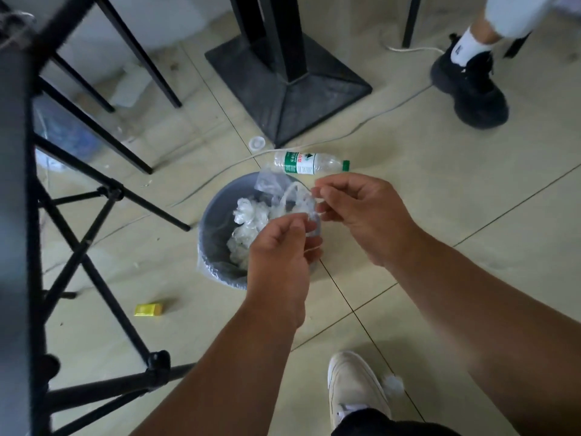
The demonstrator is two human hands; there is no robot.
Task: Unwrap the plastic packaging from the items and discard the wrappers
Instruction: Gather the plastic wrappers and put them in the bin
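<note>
- Left hand (279,247): grip closed, fingers curled, pinching the near end of a clear plastic wrapper (298,204).
- Right hand (361,212): grip closed, thumb and forefinger pinching the wrapper's far end.
- Wrapper stretched between both hands, over the grey bin (213,237); contents too blurred to tell.
- Bin holds crumpled clear wrappers (248,221).
- Water bottle (309,163) lies on the floor just beyond the bin.

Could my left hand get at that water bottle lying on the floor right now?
Probably not as things stand. The left hand is busy pinching the clear plastic wrapper together with the right hand, and the grey bin sits between it and the water bottle lying beyond.
</note>
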